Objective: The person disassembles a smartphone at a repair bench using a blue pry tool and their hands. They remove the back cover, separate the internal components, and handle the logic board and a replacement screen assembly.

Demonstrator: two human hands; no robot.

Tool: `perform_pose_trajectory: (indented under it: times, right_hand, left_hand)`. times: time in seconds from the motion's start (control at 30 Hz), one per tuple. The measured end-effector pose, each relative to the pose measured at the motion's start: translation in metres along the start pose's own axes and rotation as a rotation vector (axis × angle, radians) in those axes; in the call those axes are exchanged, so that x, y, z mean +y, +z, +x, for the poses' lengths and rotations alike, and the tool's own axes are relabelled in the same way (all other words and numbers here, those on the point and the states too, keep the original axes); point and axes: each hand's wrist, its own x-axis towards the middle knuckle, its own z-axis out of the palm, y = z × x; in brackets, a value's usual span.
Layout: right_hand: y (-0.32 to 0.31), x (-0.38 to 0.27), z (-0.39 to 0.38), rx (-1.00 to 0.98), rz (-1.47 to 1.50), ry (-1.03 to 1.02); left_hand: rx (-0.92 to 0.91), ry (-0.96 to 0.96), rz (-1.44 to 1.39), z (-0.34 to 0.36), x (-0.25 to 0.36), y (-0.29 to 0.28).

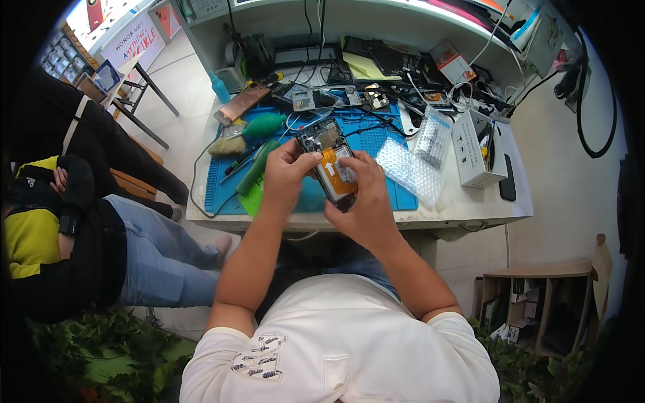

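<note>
Between my hands, above the near edge of the blue repair mat (396, 199), is an opened smartphone (328, 138) with its inner parts bare. An orange strip with a white arrow (329, 169) covers part of its battery area. My left hand (287, 171) grips the phone's left side, thumb pressed on the upper end of the orange strip. My right hand (366, 191) holds the right and lower edge, its fingers bent over the phone's face. Left of the phone lie a green cylindrical tool (256, 168), a brush (227, 144) and a green air blower bulb (265, 125).
Bubble wrap (406, 171) and a white box of tools (476, 151) are on the right, beside a dark phone (507, 180). Phone parts and cables crowd the back. A pink-backed phone (242, 103) lies back left. Close on my left, a person in jeans (161, 248) sits.
</note>
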Motion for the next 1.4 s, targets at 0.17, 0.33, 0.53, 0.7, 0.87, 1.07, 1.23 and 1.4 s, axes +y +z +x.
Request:
perform_pose_trajectory:
  times: [0.17,0.33,0.53,0.7,0.87,1.07,1.23,1.4]
  right_hand:
    - [-0.005,0.008,0.006,-0.122,0.550,0.333]
    - [0.004,0.015,0.006,-0.111,0.782,0.289]
    - [0.003,0.018,0.006,-0.100,0.675,0.174]
    - [0.001,0.013,0.008,-0.120,0.539,0.243]
    - [0.000,0.013,0.011,-0.131,0.371,0.338]
    - [0.003,0.006,0.010,-0.104,0.304,0.257]
    - [-0.008,0.021,0.009,-0.173,0.724,0.437]
    - [-0.019,0.051,0.002,-0.319,1.381,0.757]
  left_hand:
    - [-0.259,-0.097,-0.091,-0.004,0.005,-0.007]
    - [-0.357,-0.187,-0.221,-0.002,0.003,-0.003]
    - [-0.203,-0.146,-0.049,-0.007,0.005,0.002]
    - [-0.101,-0.109,0.114,-0.012,0.003,0.014]
    - [-0.060,-0.046,0.319,-0.014,-0.001,0.022]
    - [-0.096,-0.029,0.278,-0.015,-0.004,0.018]
    - [-0.199,-0.091,0.025,-0.020,-0.001,0.009]
    - [-0.449,-0.263,-0.376,-0.017,0.002,-0.004]
